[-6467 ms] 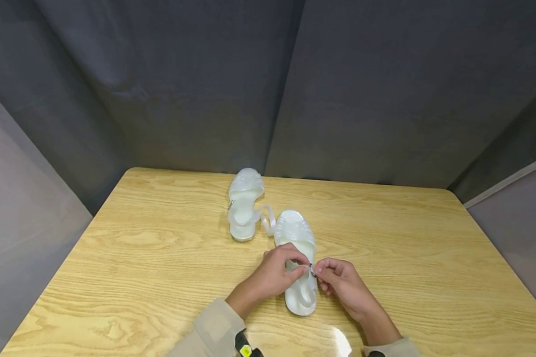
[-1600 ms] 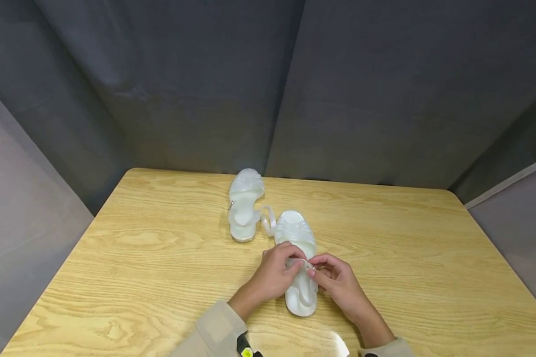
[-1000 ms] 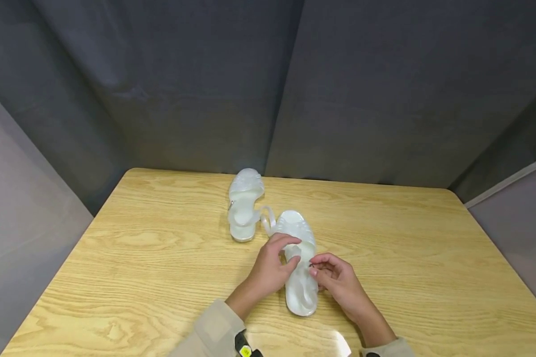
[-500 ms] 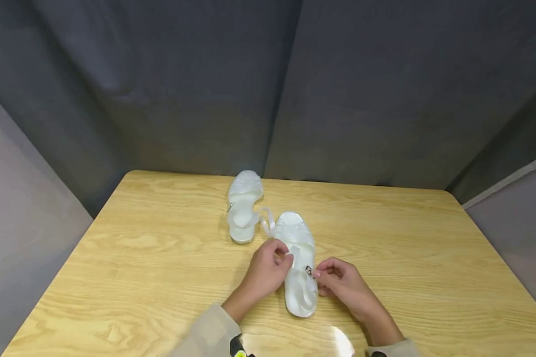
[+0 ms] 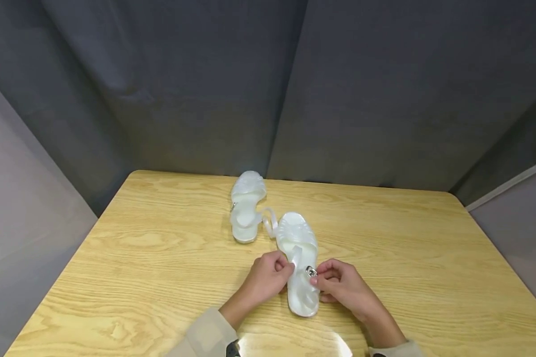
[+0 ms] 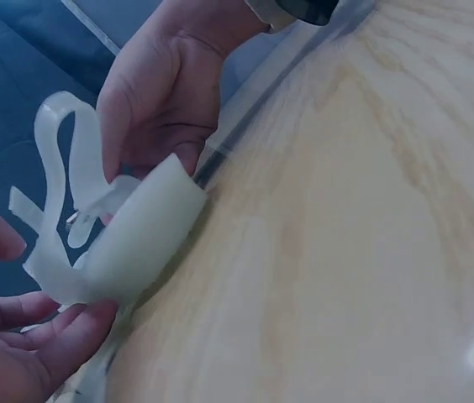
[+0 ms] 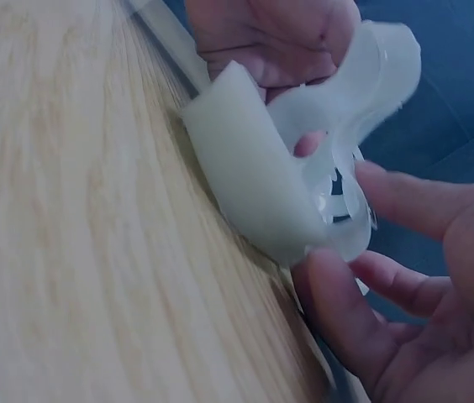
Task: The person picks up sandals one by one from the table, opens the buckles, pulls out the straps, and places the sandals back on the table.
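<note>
In the head view a pale translucent jelly sandal lies on the table, toe pointing away, between both hands. Its loose strap rises from the left side, its end apart from the metal buckle on the right side. My left hand holds the strap low down at the sandal's left edge. Thumb and index of my right hand pinch the buckle piece. The right wrist view has the right hand's fingers against the sandal's side; the sole blocks part of the grip.
A matching sandal lies farther back to the left, its strap curling out toward the nearer sandal. The wood-grain table reaches back to a dark curtain. Light panels stand at the sides.
Earlier the strap ran to the buckle; it has since come out and now stands loose. My left hand let go, dropped back, then took the strap lower. My right hand stayed at the buckle.
</note>
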Demonstrator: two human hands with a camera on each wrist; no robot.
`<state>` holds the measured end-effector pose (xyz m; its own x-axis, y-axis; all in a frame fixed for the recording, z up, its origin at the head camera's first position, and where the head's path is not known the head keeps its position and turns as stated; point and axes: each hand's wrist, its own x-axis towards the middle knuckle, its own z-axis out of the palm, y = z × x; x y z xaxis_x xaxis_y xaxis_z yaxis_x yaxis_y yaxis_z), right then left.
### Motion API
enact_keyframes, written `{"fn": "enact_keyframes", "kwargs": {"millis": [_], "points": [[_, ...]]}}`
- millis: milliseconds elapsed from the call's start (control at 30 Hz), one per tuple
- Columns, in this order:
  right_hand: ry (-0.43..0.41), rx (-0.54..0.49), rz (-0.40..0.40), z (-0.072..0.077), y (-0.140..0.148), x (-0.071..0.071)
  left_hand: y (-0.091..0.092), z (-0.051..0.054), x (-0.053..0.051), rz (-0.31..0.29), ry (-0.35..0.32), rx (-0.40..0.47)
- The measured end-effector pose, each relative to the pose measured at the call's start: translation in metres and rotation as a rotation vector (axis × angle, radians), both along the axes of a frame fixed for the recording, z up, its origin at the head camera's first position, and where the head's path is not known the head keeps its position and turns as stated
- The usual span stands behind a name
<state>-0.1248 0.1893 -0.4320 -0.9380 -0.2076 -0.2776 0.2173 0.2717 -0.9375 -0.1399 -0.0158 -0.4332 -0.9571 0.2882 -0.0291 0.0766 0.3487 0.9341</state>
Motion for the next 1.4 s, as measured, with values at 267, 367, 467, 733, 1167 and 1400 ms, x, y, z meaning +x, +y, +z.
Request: {"fn": "enact_keyframes", "kwargs": {"millis": [267, 367, 467, 733, 1167, 1400], "points": [[0.045, -0.004, -0.138, 0.000, -0.010, -0.011, 0.001, 0.006, -0.007, 0.046, -0.007, 0.030], [0.070, -0.031, -0.182, -0.003, -0.015, -0.018, 0.002, 0.005, -0.010, 0.059, 0.001, 0.050], [0.093, -0.046, -0.221, -0.004, -0.019, -0.026, 0.004, 0.004, -0.013, 0.056, 0.000, 0.082], [0.144, -0.087, -0.256, -0.004, -0.033, -0.045, 0.009, 0.004, -0.024, 0.076, 0.016, 0.093], [0.142, -0.147, -0.286, -0.009, -0.045, -0.075, 0.016, 0.003, -0.051, 0.168, 0.027, 0.060], [0.148, -0.151, -0.299, -0.009, -0.049, -0.085, 0.016, 0.007, -0.056, 0.188, 0.003, 0.073]]}}
